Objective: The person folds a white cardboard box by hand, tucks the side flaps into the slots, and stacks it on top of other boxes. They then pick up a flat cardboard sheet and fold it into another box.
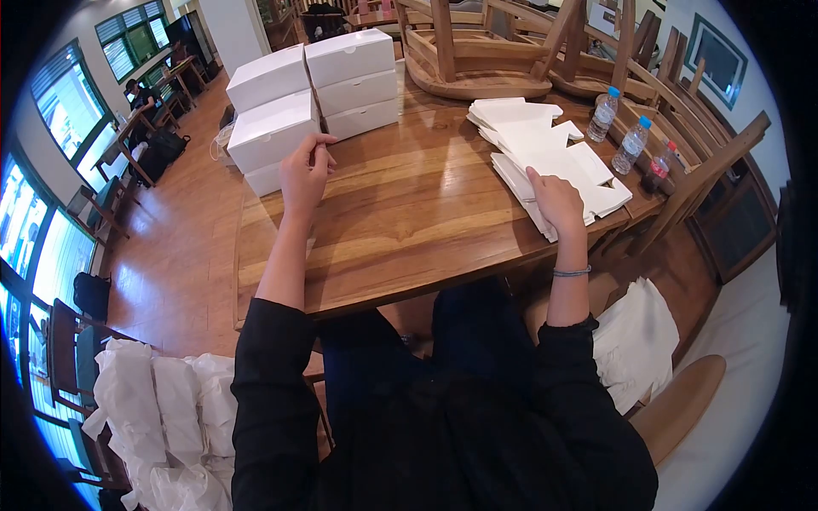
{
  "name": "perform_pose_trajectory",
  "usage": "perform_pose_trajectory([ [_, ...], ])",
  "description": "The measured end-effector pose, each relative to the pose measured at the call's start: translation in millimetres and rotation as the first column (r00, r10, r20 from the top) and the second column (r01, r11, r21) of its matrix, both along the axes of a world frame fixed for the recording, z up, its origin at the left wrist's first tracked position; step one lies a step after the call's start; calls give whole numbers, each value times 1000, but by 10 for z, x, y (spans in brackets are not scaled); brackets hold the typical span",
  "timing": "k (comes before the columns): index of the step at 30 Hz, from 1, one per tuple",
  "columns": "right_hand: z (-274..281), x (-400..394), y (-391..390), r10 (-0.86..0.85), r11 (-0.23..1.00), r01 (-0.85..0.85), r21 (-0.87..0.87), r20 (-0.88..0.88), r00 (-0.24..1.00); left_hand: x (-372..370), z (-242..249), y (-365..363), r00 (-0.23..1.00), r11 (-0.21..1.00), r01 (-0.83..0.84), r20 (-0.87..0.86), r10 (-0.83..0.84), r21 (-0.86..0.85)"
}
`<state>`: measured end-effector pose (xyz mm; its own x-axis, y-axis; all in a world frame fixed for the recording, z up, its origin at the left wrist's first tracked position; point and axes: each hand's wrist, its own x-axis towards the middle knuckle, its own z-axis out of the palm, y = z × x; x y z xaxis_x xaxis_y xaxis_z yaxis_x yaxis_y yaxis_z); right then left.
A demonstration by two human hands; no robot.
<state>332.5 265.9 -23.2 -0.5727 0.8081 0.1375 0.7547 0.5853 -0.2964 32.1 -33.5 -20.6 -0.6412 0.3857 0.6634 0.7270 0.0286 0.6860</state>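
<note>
My left hand is beside the front corner of the stacked white boxes, over the wooden table; its fingers are curled together and I see nothing in them. On the right, my right hand rests on a pile of flat, unfolded white cartons. Its thumb points up and its fingers are bent over the pile's lower part; whether they grip a carton is hidden. The boxes stand closed in two neighbouring stacks at the table's back left.
Upturned wooden chairs rest on the table's far side. Bottles stand right of the cartons. White bags lie at the lower left, more white material at the lower right. A person sits far left.
</note>
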Motion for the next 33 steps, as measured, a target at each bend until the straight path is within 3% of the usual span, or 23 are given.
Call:
perform_pose_trajectory([
  [8, -99, -19, 43, 10, 993, -5, 119, -44, 999, -12, -6, 4, 1000, 1000, 2, -5, -2, -1],
  [14, -274, -111, 59, -23, 946, 70, 316, -150, 988, 1, 3, -5, 1000, 1000, -6, 1, 6, -16],
  [20, -276, -18, -83, 22, 972, 35, 234, -236, 971, -18, -5, 3, 1000, 1000, 9, 17, -8, -17],
  [23, -287, 80, -122, 128, 987, -78, 141, -388, 913, -17, -10, -4, 1000, 1000, 19, 17, -19, -10],
  [26, -536, 111, 48, 314, 940, -191, 283, -495, 810, -22, -11, -2, 1000, 1000, 28, 6, -28, -4],
  [29, -389, 124, 115, 123, 991, -89, 104, -393, 911, -44, -22, -4, 1000, 1000, 30, 7, -30, -3],
  [33, -455, 80, 213, 109, 992, -43, 123, -603, 790, -41, -20, -9, 1000, 1000, 18, 17, -18, 2],
])
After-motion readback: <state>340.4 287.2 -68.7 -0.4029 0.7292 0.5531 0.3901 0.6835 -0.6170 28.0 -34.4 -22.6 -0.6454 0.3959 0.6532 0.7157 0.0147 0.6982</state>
